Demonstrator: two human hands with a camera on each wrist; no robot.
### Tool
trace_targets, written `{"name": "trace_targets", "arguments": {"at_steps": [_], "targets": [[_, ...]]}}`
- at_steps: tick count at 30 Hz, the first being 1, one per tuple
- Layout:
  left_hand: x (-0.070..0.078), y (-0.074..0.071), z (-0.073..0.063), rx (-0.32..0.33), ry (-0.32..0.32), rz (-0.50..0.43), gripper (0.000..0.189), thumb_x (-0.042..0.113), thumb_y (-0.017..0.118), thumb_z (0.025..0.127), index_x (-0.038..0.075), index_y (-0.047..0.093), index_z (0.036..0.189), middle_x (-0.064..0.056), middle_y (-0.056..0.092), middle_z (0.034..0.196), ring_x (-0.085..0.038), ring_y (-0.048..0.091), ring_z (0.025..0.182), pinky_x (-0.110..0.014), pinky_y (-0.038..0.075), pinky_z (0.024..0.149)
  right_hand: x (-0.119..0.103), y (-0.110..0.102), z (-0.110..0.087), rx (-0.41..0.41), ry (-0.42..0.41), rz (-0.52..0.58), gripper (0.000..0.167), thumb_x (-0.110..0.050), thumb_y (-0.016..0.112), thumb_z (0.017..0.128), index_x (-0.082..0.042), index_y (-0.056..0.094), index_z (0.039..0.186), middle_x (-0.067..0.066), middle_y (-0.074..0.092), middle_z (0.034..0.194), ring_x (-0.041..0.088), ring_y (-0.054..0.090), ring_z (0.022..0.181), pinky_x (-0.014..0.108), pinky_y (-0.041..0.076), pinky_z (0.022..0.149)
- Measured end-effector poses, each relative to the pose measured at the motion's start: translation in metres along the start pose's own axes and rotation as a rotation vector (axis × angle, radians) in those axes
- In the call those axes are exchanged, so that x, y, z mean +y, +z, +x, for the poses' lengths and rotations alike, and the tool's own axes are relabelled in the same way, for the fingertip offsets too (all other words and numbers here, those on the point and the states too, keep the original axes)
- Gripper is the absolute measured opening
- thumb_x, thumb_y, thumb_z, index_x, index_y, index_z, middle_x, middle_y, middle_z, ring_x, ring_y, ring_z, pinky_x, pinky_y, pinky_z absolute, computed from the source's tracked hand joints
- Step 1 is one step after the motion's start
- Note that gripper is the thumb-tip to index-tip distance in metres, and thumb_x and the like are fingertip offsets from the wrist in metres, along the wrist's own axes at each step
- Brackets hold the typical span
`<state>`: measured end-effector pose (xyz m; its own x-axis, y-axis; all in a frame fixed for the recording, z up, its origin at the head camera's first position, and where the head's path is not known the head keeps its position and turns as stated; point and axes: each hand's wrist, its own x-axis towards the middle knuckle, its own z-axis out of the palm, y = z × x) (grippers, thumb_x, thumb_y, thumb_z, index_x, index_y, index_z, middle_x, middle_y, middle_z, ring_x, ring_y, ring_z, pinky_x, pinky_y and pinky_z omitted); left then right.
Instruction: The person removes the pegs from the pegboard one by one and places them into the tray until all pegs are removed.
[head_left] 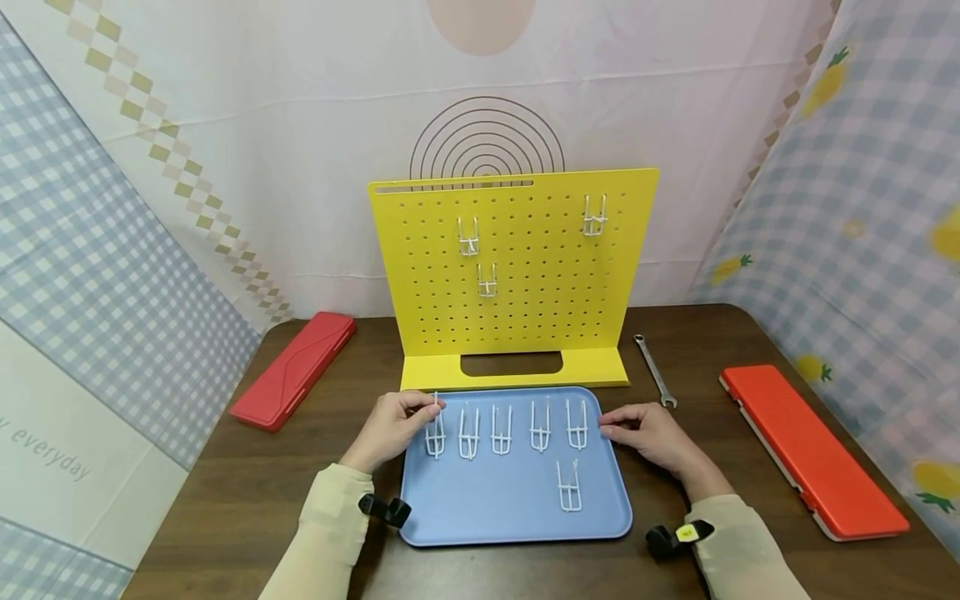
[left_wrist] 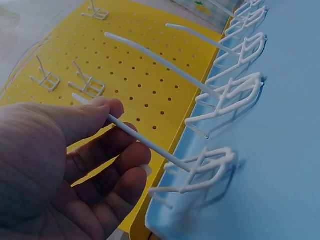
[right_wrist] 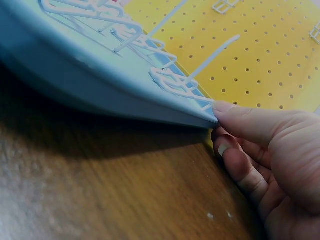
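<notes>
Hands apart. Left hand [head_left: 393, 425] pinches a prong of the leftmost white wire hook [left_wrist: 187, 168], thumb against index finger; hook sits at the far left of the blue tray [head_left: 480, 504]. Right hand [head_left: 648, 435] pinches the tray's right rim, thumb on top. Five other hooks [head_left: 501, 437] lie on the tray. Yellow pegboard [head_left: 540, 310] stands behind, three mounted hooks [head_left: 468, 241] on it. Wrench [head_left: 655, 372] on bench [head_left: 225, 500], right of pegboard.

Cream slvs [head_left: 324, 518] L+R; blk wrist cams [head_left: 394, 512], R one w/ yel. label [head_left: 686, 532].
</notes>
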<state>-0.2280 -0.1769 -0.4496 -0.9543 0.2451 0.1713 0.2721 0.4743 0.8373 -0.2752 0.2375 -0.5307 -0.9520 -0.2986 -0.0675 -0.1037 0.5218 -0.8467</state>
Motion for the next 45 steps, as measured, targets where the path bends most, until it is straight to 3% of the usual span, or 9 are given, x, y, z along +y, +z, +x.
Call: {"name": "trace_targets", "arguments": {"at_steps": [8, 11, 16, 23, 29, 45], "targets": [[-0.035, 0.007, 0.009, 0.018, -0.013, 0.005, 0.018, 0.01, 0.064, 0.093, -0.001, 0.073, 0.104, -0.016, 0.071, 0.102, -0.023, 0.061, 0.085, -0.024, 0.05, 0.072, 0.0, 0.0, 0.0, 0.0, 0.004, 0.002, 0.023, -0.027, 0.075, 0.084, -0.013, 0.076, 0.103, 0.003, 0.071, 0.102, 0.02, 0.06, 0.095, 0.032, 0.05, 0.082], [-0.042, 0.007, 0.01, 0.019, -0.012, 0.003, 0.019, 0.015, 0.065, 0.092, 0.002, 0.074, 0.103, -0.011, 0.072, 0.101, -0.019, 0.061, 0.084, -0.025, 0.05, 0.072, 0.0, 0.0, 0.0, 0.0, 0.004, 0.002, 0.024, -0.028, 0.075, 0.084, -0.013, 0.076, 0.103, 0.003, 0.071, 0.102, 0.02, 0.06, 0.096, 0.032, 0.049, 0.082], [-0.043, 0.007, 0.011, 0.015, -0.024, -0.002, 0.019, 0.017, 0.066, 0.092, 0.004, 0.075, 0.103, -0.008, 0.072, 0.101, -0.015, 0.06, 0.083, -0.023, 0.05, 0.072, -0.003, 0.0, -0.001, 0.001, 0.002, 0.007, 0.023, -0.027, 0.075, 0.084, -0.013, 0.076, 0.103, 0.004, 0.071, 0.102, 0.02, 0.06, 0.097, 0.032, 0.049, 0.082], [-0.042, 0.009, 0.011, 0.02, -0.029, 0.005, 0.018, 0.007, 0.065, 0.091, -0.003, 0.072, 0.105, -0.018, 0.07, 0.102, -0.022, 0.06, 0.083, -0.024, 0.05, 0.071, -0.003, 0.0, 0.0, 0.005, 0.002, 0.005, 0.023, -0.027, 0.076, 0.084, -0.013, 0.076, 0.102, 0.003, 0.071, 0.101, 0.019, 0.06, 0.095, 0.029, 0.05, 0.08], [-0.043, 0.008, 0.011, 0.017, -0.029, -0.001, 0.017, 0.013, 0.067, 0.091, 0.003, 0.074, 0.103, -0.01, 0.072, 0.101, -0.016, 0.059, 0.082, -0.022, 0.049, 0.07, 0.0, 0.001, 0.001, 0.008, -0.004, 0.003, 0.022, -0.025, 0.075, 0.084, -0.012, 0.076, 0.102, 0.004, 0.071, 0.101, 0.017, 0.061, 0.092, 0.027, 0.05, 0.078], [-0.049, 0.009, 0.01, 0.024, -0.026, 0.043, 0.013, 0.009, 0.072, 0.086, 0.006, 0.075, 0.099, -0.001, 0.072, 0.093, -0.014, 0.058, 0.078, -0.024, 0.049, 0.067, 0.001, 0.001, 0.0, 0.008, 0.003, -0.001, 0.023, -0.027, 0.075, 0.084, -0.014, 0.076, 0.102, 0.004, 0.071, 0.102, 0.02, 0.06, 0.095, 0.029, 0.05, 0.079]]}}
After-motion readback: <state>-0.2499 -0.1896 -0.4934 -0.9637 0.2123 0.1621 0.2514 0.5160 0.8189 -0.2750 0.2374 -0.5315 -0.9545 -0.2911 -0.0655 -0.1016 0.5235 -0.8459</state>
